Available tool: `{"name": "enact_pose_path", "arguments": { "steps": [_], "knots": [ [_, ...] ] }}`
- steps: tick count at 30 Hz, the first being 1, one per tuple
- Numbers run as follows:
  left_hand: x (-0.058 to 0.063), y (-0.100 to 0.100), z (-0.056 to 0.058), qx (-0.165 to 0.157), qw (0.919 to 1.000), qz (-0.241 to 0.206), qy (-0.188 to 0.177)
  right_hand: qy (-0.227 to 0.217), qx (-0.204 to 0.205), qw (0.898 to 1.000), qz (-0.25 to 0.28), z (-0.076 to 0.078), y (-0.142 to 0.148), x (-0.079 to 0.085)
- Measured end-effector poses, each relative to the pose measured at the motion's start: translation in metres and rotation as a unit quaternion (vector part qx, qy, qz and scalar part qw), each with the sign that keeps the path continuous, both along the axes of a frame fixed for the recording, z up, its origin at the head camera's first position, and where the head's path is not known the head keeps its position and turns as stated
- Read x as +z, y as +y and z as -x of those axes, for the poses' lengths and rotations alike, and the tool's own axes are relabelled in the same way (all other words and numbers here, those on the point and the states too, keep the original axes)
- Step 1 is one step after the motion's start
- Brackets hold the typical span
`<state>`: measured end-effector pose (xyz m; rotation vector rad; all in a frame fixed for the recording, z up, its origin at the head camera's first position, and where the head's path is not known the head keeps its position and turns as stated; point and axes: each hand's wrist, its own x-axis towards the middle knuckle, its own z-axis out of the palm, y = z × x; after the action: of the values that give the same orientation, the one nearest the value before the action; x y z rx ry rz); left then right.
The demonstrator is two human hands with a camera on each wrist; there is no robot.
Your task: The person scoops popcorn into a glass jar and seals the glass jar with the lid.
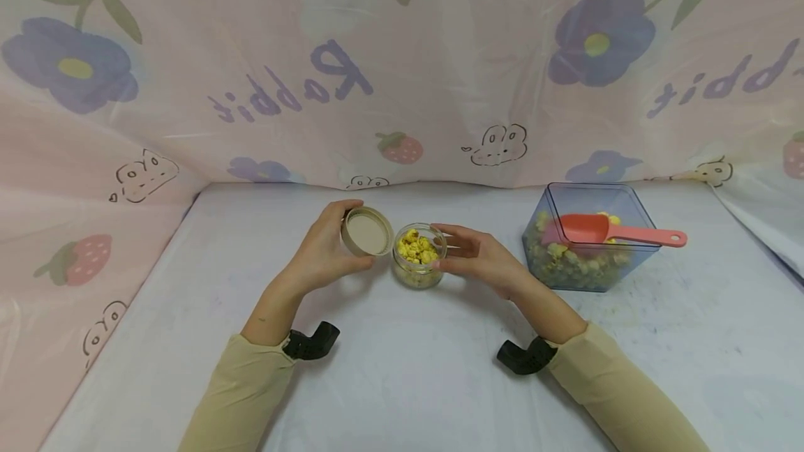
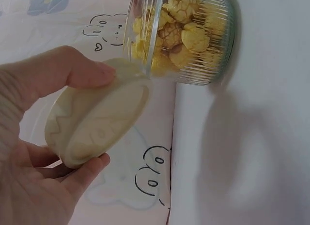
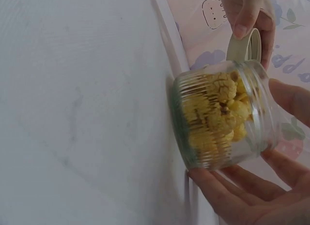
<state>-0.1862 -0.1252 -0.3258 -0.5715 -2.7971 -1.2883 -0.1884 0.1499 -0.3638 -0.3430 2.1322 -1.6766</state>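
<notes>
A ribbed glass jar [image 1: 419,277] of yellow popcorn [image 1: 417,248] stands on the table with its mouth uncovered. My right hand [image 1: 480,257] holds it from the right side, thumb and fingers about the glass, as the right wrist view shows on the jar [image 3: 213,118]. Just left of the jar, my left hand [image 1: 323,250] grips a round cream lid [image 1: 367,231] by its edge, thumb on one side and fingers on the other. The lid [image 2: 97,118] is tilted, its hollow underside partly turned toward the head camera, close beside the jar's rim.
Right of the jar stands a clear bluish bin [image 1: 568,274] with popcorn inside. A pink scoop [image 1: 618,230] lies across its top, handle pointing right. A printed pink cloth [image 1: 427,89] hangs behind the white table [image 1: 402,382].
</notes>
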Motion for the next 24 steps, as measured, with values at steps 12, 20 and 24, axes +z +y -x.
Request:
{"name": "enact_pose_path", "arguments": {
  "steps": [12,20,24],
  "knots": [
    [-0.005,-0.001,0.003,-0.033,0.9978,-0.058,-0.002,0.002,-0.003,1.0,-0.006,-0.001,-0.001,0.003],
    [-0.01,-0.001,0.007,-0.051,0.9936,-0.101,-0.007,0.002,-0.005,1.0,-0.011,-0.001,0.0,0.002],
    [-0.011,-0.001,0.009,-0.056,0.9926,-0.108,-0.005,0.002,-0.006,1.0,-0.012,-0.001,-0.001,0.002]
  ]
}}
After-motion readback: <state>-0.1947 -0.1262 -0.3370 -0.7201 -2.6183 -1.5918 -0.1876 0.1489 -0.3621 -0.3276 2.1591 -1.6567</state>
